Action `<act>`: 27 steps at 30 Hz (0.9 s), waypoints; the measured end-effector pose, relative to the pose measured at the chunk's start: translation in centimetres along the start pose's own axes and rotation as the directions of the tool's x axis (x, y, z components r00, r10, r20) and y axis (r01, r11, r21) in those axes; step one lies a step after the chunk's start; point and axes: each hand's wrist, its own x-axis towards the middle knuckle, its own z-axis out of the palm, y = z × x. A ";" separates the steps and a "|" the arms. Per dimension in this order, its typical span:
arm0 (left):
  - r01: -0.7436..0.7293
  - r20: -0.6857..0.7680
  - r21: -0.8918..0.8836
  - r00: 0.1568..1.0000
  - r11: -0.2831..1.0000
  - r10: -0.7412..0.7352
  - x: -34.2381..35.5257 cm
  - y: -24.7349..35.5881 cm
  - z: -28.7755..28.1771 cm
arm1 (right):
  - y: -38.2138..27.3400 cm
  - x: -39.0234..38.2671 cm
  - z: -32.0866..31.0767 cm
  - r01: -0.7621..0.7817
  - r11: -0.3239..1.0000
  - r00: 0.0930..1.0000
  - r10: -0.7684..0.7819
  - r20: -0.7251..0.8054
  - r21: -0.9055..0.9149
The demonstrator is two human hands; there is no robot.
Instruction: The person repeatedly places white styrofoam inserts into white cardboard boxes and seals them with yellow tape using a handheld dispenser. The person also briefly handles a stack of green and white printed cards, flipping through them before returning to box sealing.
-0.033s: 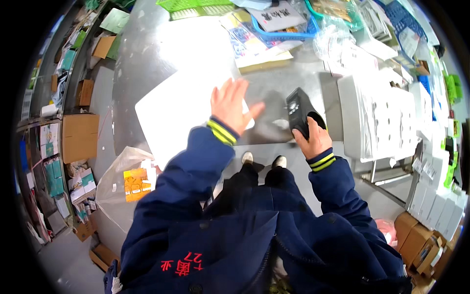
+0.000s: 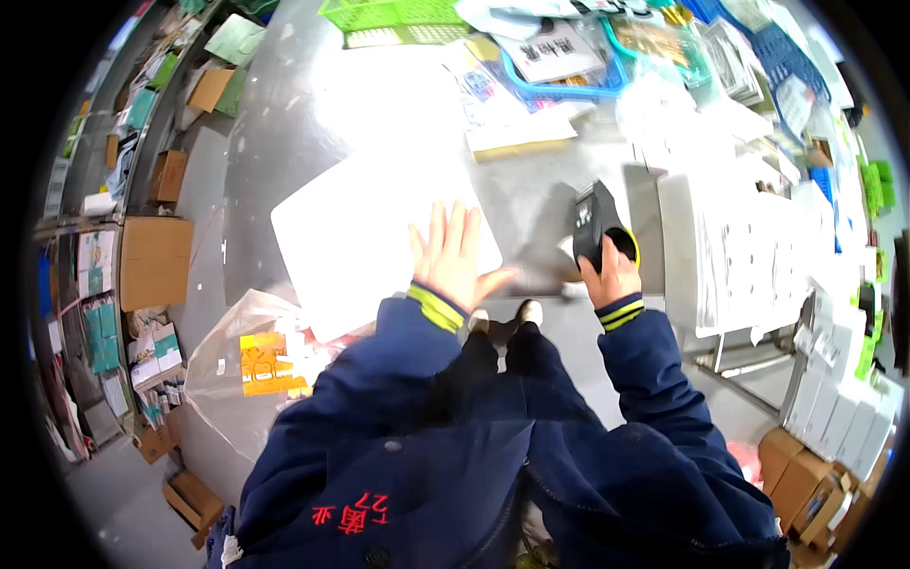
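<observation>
Left hand (image 2: 449,264): shifted nearer the body since the earlier frame; fingers spread over white sheet (image 2: 355,232), contact uncertain in the glare.
Right hand (image 2: 616,279): fingers wrapped around black handheld device (image 2: 593,220), right of white sheet.
Table (image 2: 254,161): blue basket (image 2: 569,92) at far side.

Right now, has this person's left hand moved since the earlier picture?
Yes. Judged against the blue basket, the left hand has shifted farther from it, toward the lower edge of the view.
</observation>
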 end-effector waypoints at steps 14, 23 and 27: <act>-0.013 0.168 -0.295 0.984 0.955 0.065 -2.5 -4.7 -2.9 | -18.1 22.0 12.0 -0.033 0.542 0.923 -0.306 0.234 0.840; 0.658 -0.052 -0.567 0.572 0.496 -0.818 -13.9 -15.7 -6.8 | -12.6 7.2 6.7 -0.366 0.648 0.798 -0.151 0.583 0.668; 0.536 -0.036 -0.709 0.623 0.459 -0.782 -11.5 -15.1 -10.1 | -13.6 11.0 6.5 -0.554 0.405 0.749 -0.140 0.648 0.728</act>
